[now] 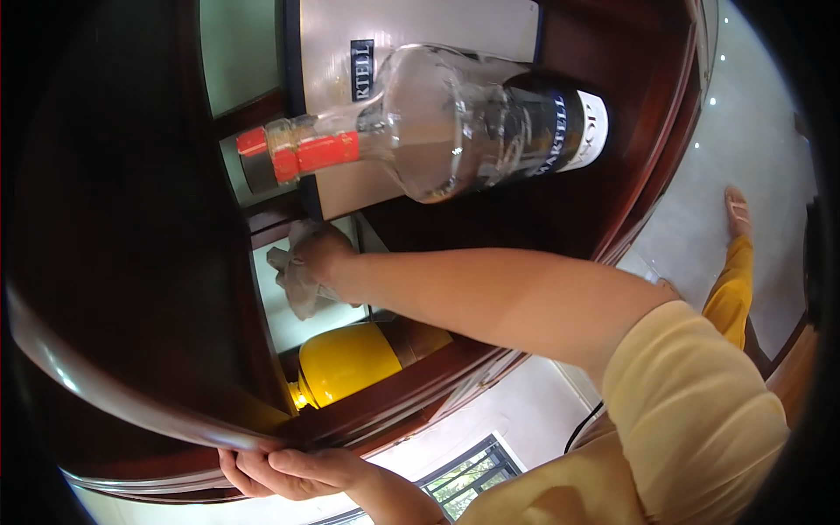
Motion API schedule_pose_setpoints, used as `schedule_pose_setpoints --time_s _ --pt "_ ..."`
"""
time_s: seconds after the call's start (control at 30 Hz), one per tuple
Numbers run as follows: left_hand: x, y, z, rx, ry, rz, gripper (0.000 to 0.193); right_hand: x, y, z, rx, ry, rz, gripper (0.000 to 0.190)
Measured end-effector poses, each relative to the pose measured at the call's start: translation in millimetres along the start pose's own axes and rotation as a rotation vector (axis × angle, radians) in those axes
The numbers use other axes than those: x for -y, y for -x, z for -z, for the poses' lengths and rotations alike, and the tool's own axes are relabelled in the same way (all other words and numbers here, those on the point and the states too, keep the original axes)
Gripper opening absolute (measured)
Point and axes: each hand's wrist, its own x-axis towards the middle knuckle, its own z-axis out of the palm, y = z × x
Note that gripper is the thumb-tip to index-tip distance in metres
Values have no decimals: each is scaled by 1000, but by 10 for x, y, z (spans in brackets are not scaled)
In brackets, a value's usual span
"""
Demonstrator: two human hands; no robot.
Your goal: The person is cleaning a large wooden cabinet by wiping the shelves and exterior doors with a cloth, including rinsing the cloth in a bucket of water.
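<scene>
My right hand [325,259] holds a crumpled greyish cloth [302,285] against a pale panel [279,331] at the back of a dark wooden cabinet shelf. On one side of that arm a large clear Martell bottle [426,131] with a red-banded neck stands in front of a silver Martell box [420,23]. A yellow bottle [348,364] with a shiny gold-coloured neck stands on the other side of my hand. My left hand [302,471] grips the curved wooden edge [157,410] of the shelf above; its fingertips are partly hidden.
The dark upper shelf [131,216] overhangs the bottles. Past the cabinet's front edge [646,177] lies a pale glossy floor [695,216], with a leg in yellow trousers [728,295] and a sandalled foot [738,209]. A barred window [472,476] shows beyond the cabinet.
</scene>
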Motion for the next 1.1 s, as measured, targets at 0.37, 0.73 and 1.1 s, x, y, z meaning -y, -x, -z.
schedule_pose_setpoints --time_s 0.37,0.73,1.1 --pt "-10 20 64 48 -48 -33 40 -236 -656 -380 -113 601 378 23" --pt "-37 34 -2 -3 -13 -3 37 60 442 -343 179 1049 350 25" --pt "-157 41 -67 -12 139 130 39 341 1472 -399 448 1428 222 27"
